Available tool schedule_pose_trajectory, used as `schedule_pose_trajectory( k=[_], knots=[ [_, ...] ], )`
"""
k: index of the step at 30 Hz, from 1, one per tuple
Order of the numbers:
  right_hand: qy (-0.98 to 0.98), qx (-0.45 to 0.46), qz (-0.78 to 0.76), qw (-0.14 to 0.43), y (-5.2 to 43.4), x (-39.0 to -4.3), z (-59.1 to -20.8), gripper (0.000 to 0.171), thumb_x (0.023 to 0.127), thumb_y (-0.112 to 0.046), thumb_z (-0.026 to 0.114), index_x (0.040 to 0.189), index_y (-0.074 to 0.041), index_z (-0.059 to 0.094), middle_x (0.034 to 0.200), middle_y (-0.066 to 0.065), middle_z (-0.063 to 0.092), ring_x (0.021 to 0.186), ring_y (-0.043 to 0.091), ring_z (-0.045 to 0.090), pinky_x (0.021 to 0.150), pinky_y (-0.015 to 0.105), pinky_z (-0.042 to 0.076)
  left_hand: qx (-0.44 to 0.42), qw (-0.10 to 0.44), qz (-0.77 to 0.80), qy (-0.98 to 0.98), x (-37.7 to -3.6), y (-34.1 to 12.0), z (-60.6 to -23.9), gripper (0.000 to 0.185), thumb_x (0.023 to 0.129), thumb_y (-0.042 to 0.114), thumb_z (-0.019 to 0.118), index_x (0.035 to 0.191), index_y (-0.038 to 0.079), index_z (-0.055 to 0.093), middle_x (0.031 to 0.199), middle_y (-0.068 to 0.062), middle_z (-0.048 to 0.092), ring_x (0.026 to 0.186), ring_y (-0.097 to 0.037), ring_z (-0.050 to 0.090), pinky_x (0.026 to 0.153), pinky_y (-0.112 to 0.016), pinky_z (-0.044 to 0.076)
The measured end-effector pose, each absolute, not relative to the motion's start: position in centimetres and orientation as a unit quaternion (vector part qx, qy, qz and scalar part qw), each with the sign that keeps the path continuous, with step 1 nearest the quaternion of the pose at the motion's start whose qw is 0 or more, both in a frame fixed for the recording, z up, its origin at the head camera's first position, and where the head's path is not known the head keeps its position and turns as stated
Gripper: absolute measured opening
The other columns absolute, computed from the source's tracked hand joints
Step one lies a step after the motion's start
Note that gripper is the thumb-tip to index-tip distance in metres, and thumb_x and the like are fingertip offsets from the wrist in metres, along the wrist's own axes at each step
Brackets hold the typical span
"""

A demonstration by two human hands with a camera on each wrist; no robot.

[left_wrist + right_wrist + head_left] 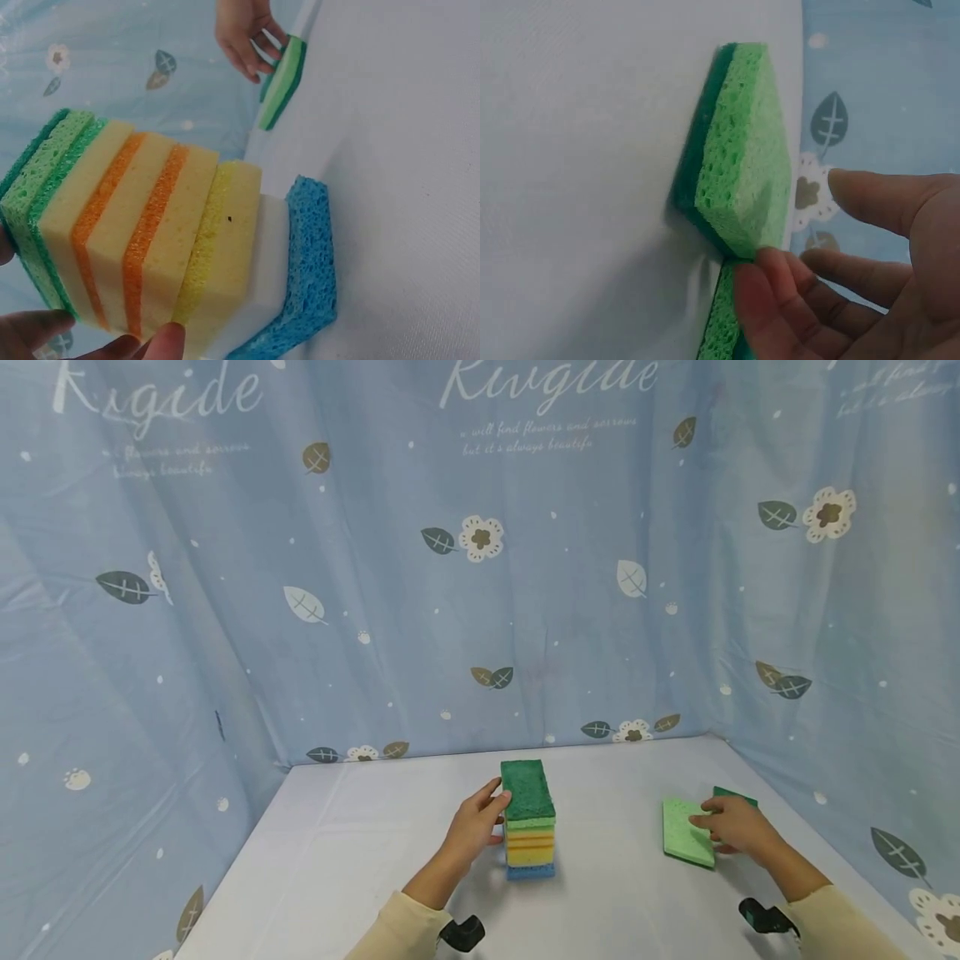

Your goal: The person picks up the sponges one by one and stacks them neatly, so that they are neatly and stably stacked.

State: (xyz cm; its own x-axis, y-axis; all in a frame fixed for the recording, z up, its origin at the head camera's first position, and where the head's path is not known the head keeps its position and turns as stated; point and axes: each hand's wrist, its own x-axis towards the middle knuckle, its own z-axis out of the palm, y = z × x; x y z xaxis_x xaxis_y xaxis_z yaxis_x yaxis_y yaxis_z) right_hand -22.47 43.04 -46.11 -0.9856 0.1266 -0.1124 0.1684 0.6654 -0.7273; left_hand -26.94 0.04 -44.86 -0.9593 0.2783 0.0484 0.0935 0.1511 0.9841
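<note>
A stack of sponges (pixel 529 843) stands upright on the table: a green sponge (pixel 527 789) on top, several yellow ones with orange and yellow layers (pixel 165 225) below, then a white one (pixel 262 262) and a blue one (pixel 311 255) at the bottom. My left hand (pixel 472 822) rests against the stack's left side, its fingertips at the sponges. At the right, my right hand (pixel 738 827) hovers over a light green sponge (pixel 686 833) with a dark green underside; its fingertips are at the sponge's near edge, thumb apart. Another green sponge (pixel 735 793) lies partly hidden behind that hand.
The white table (pixel 360 860) meets a blue printed curtain (pixel 390 610) at the back and both sides. Dark wrist-worn devices, one on the left wrist (pixel 461 933) and one on the right (pixel 763 917), sit low over the table.
</note>
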Motion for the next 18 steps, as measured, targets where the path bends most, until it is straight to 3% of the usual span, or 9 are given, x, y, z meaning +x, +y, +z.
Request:
schedule_pose_trajectory(
  k=[4,9,18],
  knots=[
    [0.933,0.079,-0.352,0.015,43.20,-22.74,-46.49,0.073,0.093,-0.034,0.066,0.130,0.023,0.041,0.114,0.035,0.056,0.080,0.023,0.062,0.062,0.035,0.055,0.125,0.070,0.641,0.754,-26.99,0.05,-44.89,0.064,0.097,0.051,0.054,0.150,0.018,0.040,0.134,-0.015,0.054,0.107,-0.028,0.059,0.079,-0.047,0.055],
    [0.946,0.082,-0.314,0.006,43.12,-22.99,-46.76,0.071,0.091,-0.031,0.068,0.127,0.024,0.042,0.098,0.023,0.062,0.067,0.018,0.060,0.057,0.034,0.054,0.126,0.069,0.639,0.756,-27.07,0.07,-45.02,0.065,0.097,0.050,0.053,0.151,0.017,0.038,0.135,-0.017,0.053,0.108,-0.029,0.059,0.078,-0.048,0.055],
    [0.951,0.098,-0.295,-0.003,42.56,-22.89,-46.79,0.078,0.083,-0.031,0.076,0.128,0.023,0.043,0.108,0.033,0.058,0.062,0.017,0.061,0.055,0.033,0.053,0.125,0.068,0.636,0.758,-26.99,0.08,-44.93,0.065,0.097,0.051,0.053,0.151,0.017,0.039,0.136,-0.017,0.052,0.107,-0.028,0.059,0.078,-0.048,0.055]
  ],
)
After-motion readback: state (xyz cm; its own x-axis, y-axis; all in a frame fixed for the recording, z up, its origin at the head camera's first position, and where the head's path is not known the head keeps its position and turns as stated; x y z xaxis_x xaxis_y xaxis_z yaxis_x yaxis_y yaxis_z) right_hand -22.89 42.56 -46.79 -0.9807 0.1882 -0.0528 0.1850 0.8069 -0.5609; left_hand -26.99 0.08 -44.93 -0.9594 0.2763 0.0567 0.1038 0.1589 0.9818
